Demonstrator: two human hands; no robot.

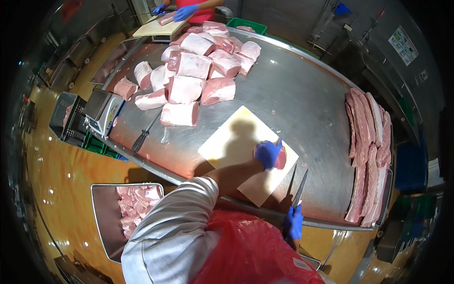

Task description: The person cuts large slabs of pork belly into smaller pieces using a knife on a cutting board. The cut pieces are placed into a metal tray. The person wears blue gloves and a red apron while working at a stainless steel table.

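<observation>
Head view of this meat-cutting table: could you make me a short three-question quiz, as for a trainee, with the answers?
1. Which thing does the right hand hold?
A) digital scale
B) knife
C) green tub

2. True or false: the long meat strips lie toward the right end of the metal table, as pictured.

3. Fill the gap: the gloved left hand is on a piece of meat lying on the white ____.

Key: 1. B; 2. True; 3. cutting board.

The left forearm (239, 173) reaches forward and across to the right, its gloved left hand (268, 154) palm side down. The gloved right hand (293, 223) sits lower, near the waist, curled in a grip.
</observation>
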